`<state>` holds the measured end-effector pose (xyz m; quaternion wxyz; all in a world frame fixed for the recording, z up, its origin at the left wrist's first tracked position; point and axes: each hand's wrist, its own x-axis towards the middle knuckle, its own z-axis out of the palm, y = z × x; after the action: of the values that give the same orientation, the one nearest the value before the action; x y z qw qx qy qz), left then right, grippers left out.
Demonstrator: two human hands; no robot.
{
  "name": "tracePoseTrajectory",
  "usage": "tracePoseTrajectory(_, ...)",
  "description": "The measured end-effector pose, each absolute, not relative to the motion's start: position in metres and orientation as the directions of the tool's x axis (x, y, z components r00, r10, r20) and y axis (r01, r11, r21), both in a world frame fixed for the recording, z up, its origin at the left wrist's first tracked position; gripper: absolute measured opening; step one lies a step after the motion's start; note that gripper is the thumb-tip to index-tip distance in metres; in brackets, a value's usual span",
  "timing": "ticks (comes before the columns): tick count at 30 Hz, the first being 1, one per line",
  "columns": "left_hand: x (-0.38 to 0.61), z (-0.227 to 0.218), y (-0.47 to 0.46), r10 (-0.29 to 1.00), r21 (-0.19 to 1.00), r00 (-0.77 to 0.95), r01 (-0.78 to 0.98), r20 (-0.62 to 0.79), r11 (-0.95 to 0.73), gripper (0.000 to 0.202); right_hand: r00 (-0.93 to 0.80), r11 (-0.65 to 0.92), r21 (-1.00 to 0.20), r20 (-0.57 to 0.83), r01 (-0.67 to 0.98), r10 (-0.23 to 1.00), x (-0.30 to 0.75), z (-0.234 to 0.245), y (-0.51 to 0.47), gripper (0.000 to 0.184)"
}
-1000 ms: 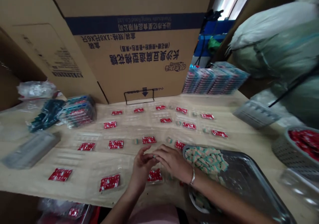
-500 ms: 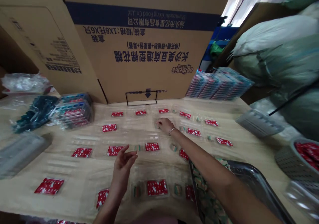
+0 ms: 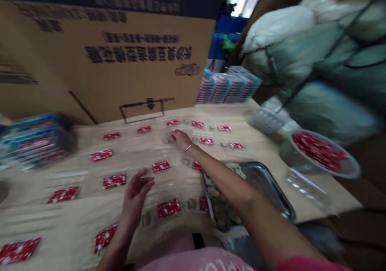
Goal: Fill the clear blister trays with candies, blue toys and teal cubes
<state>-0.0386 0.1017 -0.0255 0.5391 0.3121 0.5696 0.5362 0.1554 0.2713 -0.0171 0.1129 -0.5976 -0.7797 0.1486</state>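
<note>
Head: my R hand [image 3: 179,139] by small pc [image 3: 167,140], nr bench's [image 3: 259,146] far edge
Fingers bunched, can't tell grip; L hand [image 3: 138,187] half-curled, empty.

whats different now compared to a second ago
The right hand has parted from the left hand and reached forward over the table. The left hand shifted left. Any letting go is too blurred to tell. Box, red packets and metal tray stayed put.

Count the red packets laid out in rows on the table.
16 red packets visible: 5 in the farthest row, 3 in the second, 4 in the third, 4 nearest. The right hand may hide another.
</note>
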Motion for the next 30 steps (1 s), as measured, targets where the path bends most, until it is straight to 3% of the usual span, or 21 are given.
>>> tracePoseTrajectory(5,-0.007,-0.022,0.111,0.982,0.985,-0.083,0.02,-0.17,0.172,0.038,-0.097,0.092,-0.318,0.001,0.943,0.995,0.276,0.017,0.184,0.021)
tracePoseTrajectory(8,0.039,-0.018,0.111,0.978,0.98,0.21,0.199,-0.016,-0.027,0.017,-0.077,0.056,-0.307,-0.055,0.95,0.996,0.322,0.007,0.111,0.008)
tracePoseTrajectory(10,0.072,-0.017,0.11,0.888,0.936,0.452,0.269,0.085,-0.226,0.011,-0.034,0.014,-0.294,-0.064,0.956,0.997,0.342,-0.008,0.071,0.01)
tracePoseTrajectory(12,0.102,-0.017,0.111,0.776,0.847,0.616,0.335,0.134,-0.413,0.015,0.06,-0.071,-0.304,-0.044,0.95,0.997,0.358,-0.021,0.043,0.012)
tracePoseTrajectory(15,0.139,-0.018,0.118,0.676,0.648,0.727,0.458,0.121,-0.608,0.02,0.181,-0.171,-0.379,-0.008,0.91,0.983,0.377,-0.031,0.025,0.013)
tracePoseTrajectory(19,0.179,-0.019,0.127,0.611,0.429,0.787,0.523,0.089,-0.736,0.024,0.247,-0.168,-0.488,0.101,0.856,0.964,0.376,-0.035,0.034,0.011)
tracePoseTrajectory(23,0.198,-0.018,0.129,0.563,0.32,0.82,0.509,0.1,-0.799,0.024,0.213,-0.126,-0.517,0.114,0.847,0.97,0.361,-0.038,0.048,0.008)
tracePoseTrajectory(25,0.198,-0.019,0.128,0.563,0.333,0.819,0.503,0.112,-0.798,0.024,0.224,-0.15,-0.566,0.064,0.81,0.973,0.362,-0.04,0.046,0.006)
tracePoseTrajectory(27,0.196,-0.021,0.124,0.59,0.435,0.795,0.485,0.141,-0.758,0.02,0.228,-0.16,-0.658,0.018,0.736,0.974,0.365,-0.041,0.039,0.008)
tracePoseTrajectory(30,0.199,-0.029,0.113,0.651,0.791,0.749,0.324,0.12,-0.519,0.017,0.15,-0.087,-0.877,-0.017,0.472,0.989,0.366,-0.042,0.026,0.007)
